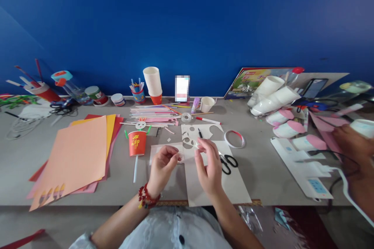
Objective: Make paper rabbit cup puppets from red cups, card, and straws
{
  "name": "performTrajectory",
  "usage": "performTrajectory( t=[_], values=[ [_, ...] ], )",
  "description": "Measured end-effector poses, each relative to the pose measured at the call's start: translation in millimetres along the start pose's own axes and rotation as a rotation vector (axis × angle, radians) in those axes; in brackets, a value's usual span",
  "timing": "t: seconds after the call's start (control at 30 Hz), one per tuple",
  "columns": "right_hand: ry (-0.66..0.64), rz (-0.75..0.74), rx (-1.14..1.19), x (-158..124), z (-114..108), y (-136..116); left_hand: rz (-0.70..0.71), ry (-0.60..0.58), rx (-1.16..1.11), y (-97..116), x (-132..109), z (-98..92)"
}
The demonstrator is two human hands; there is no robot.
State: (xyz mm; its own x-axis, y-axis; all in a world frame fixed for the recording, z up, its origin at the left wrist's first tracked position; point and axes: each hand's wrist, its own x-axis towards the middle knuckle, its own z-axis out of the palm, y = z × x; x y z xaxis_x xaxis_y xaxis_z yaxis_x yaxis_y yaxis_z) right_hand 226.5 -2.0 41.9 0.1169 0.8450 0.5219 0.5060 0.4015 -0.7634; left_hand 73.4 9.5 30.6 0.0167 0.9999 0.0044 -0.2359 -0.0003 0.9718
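Observation:
My left hand (164, 166) is closed in a pinch on a small round whitish piece (181, 158), partly hidden by the fingers. Close by on the right, my right hand (209, 167) has thumb and index tips near each other; what lies between them is too small to make out. Beneath the hands are white paper sheets (214, 190), one with round holes cut out. Black-handled scissors (229, 163) lie beside my right hand, partly behind it. A black pen (200, 133) rests just past its fingertips. Left of my hands is a red paper cup figure (137, 143) with green arms and a white face.
Coloured paper sheets (78, 148) lie at left. A tape ring (234, 139), a red-white marker (208, 120) and many straws (152, 113) lie beyond my hands. At right are a power strip (300, 169), pink-white cups (289, 128) and another person's hand (352, 140).

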Motion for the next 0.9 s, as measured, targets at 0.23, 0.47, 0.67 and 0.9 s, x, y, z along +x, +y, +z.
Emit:
performTrajectory(
  t=[0.23,0.47,0.67,0.9],
  values=[
    [-0.425,0.39,0.437,7,-2,2,-0.048,-0.159,0.034,4,-3,-4.3],
    [-0.315,0.581,0.638,0,1,6,-0.106,-0.242,-0.018,7,-6,-6.5],
    [-0.358,0.545,0.62,-2,0,1,-0.073,-0.223,0.045,11,-6,-4.4],
    [-0.377,0.516,0.56,-1,-1,-1,-0.102,-0.208,0.034,7,-7,-8.0]
  ],
)
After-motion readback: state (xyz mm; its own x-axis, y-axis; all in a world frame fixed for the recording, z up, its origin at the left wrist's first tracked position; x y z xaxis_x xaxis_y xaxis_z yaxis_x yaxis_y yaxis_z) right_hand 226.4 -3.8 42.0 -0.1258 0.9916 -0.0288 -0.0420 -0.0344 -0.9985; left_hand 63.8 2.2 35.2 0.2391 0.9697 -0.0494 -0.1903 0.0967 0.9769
